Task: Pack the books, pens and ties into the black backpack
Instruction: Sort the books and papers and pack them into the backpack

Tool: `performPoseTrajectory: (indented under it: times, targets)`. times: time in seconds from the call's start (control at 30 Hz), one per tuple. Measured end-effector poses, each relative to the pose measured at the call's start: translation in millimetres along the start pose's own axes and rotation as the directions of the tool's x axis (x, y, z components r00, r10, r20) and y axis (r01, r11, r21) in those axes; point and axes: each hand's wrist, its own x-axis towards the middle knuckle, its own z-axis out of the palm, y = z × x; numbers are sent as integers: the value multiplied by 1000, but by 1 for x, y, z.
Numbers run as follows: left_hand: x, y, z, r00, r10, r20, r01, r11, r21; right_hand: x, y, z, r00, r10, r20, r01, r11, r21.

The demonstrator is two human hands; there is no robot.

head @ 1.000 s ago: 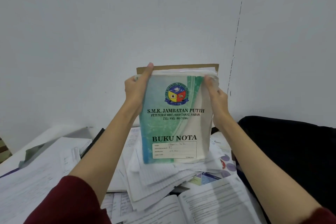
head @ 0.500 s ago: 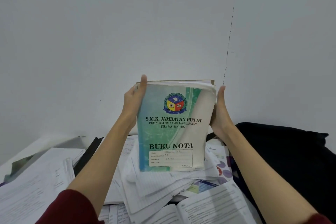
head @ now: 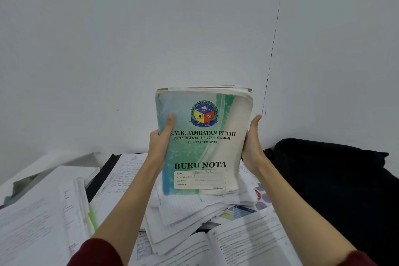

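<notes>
Two hands, left hand [head: 160, 147] and right hand [head: 252, 147], grip the book stack [head: 203, 140] at frame centre, now lowered and squared; black backpack [head: 336, 190], lower right, awaits.

A: Count, books in hand? Backpacks?

B: One bundle of notebooks [head: 203, 142], several thick, exact number unclear. One black backpack [head: 336, 185].

A: Hands? Open books?

B: Two: left hand [head: 160, 142], right hand [head: 252, 147]. One open book [head: 226, 246].
</notes>
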Motion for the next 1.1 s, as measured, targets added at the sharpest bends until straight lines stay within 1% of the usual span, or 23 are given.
performPoseTrajectory:
  times: [0.1,0.17,0.23,0.3,0.4,0.43,0.5,0.57,0.67,0.73,0.83,0.93,1.0,1.1]
  targets:
    - [-2,-1,-5,1000,-16,21,15,999,40,-6,3,-3,999,-35,6,35,998,-53]
    - [-5,-11,-15,996,-55,66,46,991,127,-9,9,-9,1000,-23,18,25,997,-69]
    - [-11,-27,-22,987,-122,101,100,976,195,-14,16,-11,996,-22,86,31,994,-100]
    - [-15,-37,-18,991,-129,39,123,985,124,-12,21,-10,995,-26,94,41,985,-165]
    - [-13,-32,-5,990,-90,-109,88,996,-21,1,16,-13,993,-48,107,60,992,-109]
    - [-11,-29,-3,988,-79,-136,74,996,-44,4,11,-13,993,-52,110,65,991,-114]
    - [-9,-26,-1,986,-60,-157,51,997,-61,5,-1,-8,992,-82,101,100,976,-194]
    - [-8,-27,1,988,-51,-146,44,998,-52,8,5,-5,994,-110,24,112,956,-271]
    - [-9,-33,4,991,-53,-126,51,999,-18,10,34,-4,973,-145,-181,70,929,-363]
    - [-9,-38,1,992,-67,-105,69,997,16,8,51,-4,958,-150,-244,40,914,-403]
    - [-9,-42,-8,996,-70,-62,75,995,68,4,52,0,960,-176,-217,51,874,-484]
    - [-5,-41,-15,997,-77,-31,79,992,99,7,47,6,972,-164,-168,50,844,-535]
    - [-4,-42,-15,996,-87,-25,89,991,103,7,48,8,976,-155,-155,51,848,-527]
    - [-5,-44,-15,994,-99,-41,102,990,97,3,49,9,985,-125,-116,57,882,-467]
